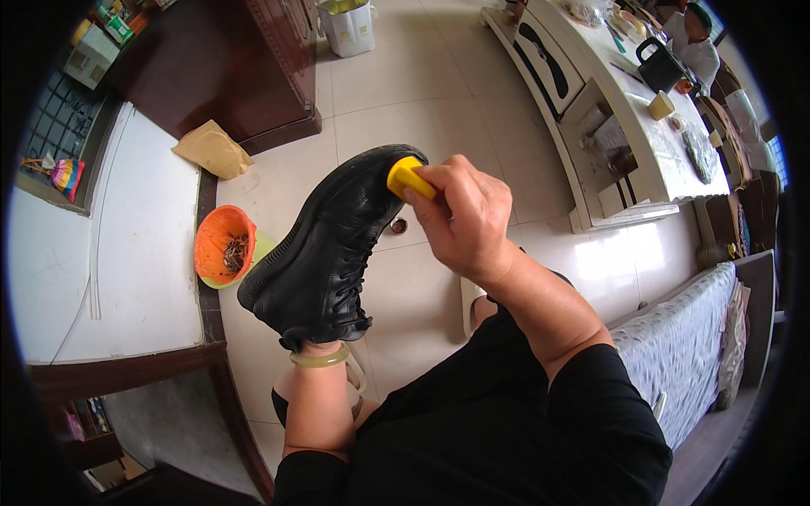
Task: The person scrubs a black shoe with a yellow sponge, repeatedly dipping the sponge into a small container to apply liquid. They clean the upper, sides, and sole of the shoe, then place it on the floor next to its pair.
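Observation:
A black leather lace-up ankle boot [329, 253] is raised in front of me, its toe pointing up and to the right. My left hand [321, 348] is inside the boot through its top opening and holds it up; the fingers are hidden, and a pale green bangle [320, 358] circles that wrist. Between the thumb and fingers of my right hand [465, 218] is a yellow shoe-polish applicator [406, 178], pressed to the toe. Its working face is hidden against the leather. On the floor beyond the laces lies a small round tin [398, 225] with dark contents.
An orange waste bin [215, 243] with scraps stands at left, near a brown paper bag [215, 150]. A dark wooden cabinet [215, 69] is ahead. To the right are a white table [674, 152] bearing a black kettle [661, 66], a seated person [693, 47], and a cloth-covered seat [674, 348].

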Tool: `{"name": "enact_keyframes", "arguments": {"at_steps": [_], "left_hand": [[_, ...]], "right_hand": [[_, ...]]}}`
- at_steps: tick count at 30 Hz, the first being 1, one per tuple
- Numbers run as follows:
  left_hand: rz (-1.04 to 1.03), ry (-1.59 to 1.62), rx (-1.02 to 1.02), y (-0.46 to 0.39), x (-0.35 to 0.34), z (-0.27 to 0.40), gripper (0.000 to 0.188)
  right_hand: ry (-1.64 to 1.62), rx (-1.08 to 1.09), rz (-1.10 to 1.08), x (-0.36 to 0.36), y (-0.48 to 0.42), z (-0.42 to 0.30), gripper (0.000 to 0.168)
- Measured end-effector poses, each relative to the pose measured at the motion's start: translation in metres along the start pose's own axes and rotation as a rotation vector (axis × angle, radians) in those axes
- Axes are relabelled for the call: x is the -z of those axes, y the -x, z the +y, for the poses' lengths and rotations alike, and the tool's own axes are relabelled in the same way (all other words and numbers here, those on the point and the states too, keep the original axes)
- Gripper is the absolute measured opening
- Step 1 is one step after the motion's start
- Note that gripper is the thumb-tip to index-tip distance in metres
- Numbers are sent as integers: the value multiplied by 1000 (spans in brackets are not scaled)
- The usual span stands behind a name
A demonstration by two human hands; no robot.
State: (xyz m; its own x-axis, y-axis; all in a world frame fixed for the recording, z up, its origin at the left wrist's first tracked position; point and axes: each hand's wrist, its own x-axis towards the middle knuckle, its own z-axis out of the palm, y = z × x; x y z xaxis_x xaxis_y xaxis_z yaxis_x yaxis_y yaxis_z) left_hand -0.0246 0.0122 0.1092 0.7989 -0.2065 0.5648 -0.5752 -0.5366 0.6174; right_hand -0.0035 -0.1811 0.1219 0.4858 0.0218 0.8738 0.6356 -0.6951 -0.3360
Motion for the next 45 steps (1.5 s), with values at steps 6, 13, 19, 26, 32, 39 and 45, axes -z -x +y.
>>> {"name": "enact_keyframes", "arguments": {"at_steps": [6,13,19,26,32,39,45], "left_hand": [[169,-82,-220,-10,-5,6,25],[153,-133,-164,9,2,-21,22],[220,-32,-41,4,-3,-19,19],[233,343,357,13,-19,-33,20],[64,-63,-88,10,-2,-18,22],[136,-26,-228,-14,4,27,25],[154,246,-7,12,-8,-3,34]], "right_hand": [[-27,-98,-22,-2,4,-3,19],[-109,-322,-13,1,4,-1,17],[-173,-396,-41,-6,11,-1,15],[-127,-328,-18,-7,9,-3,15],[-109,-312,-7,-1,6,-1,14],[-195,-465,-51,1,7,2,12],[-327,-602,-76,-3,9,0,13]]}}
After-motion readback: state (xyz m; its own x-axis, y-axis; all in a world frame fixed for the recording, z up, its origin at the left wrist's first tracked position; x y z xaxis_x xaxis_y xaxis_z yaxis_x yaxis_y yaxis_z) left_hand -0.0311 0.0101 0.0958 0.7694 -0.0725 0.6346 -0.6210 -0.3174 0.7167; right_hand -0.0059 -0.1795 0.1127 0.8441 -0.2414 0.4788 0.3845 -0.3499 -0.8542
